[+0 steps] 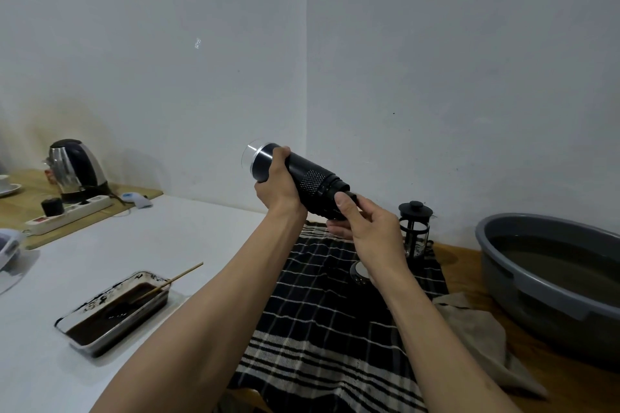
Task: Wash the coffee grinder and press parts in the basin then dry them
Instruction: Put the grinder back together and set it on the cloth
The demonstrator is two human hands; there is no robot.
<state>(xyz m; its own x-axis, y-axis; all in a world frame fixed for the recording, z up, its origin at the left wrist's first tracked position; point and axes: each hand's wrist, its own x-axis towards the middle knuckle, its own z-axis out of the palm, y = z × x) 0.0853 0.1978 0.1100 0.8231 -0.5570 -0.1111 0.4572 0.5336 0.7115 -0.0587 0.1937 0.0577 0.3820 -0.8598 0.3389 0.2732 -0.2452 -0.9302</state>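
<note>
I hold a black cylindrical coffee grinder (303, 174) tilted in the air above a black-and-white checked towel (322, 318). My left hand (278, 184) grips its upper body near the clear end cap. My right hand (362, 228) holds the lower end, thumb pressed on the black bottom part. A small glass French press (415, 231) with a black lid stands on the towel behind my right hand. A small round metal part (359, 272) lies on the towel, partly hidden by my right wrist. A grey basin (550, 282) of murky water sits at the right.
A beige cloth (483, 332) lies crumpled between towel and basin. On the white table at the left sits a metal tray (114, 312) of dark liquid with a wooden stick. Farther back are a steel kettle (75, 168), a power strip (67, 213) and a cup.
</note>
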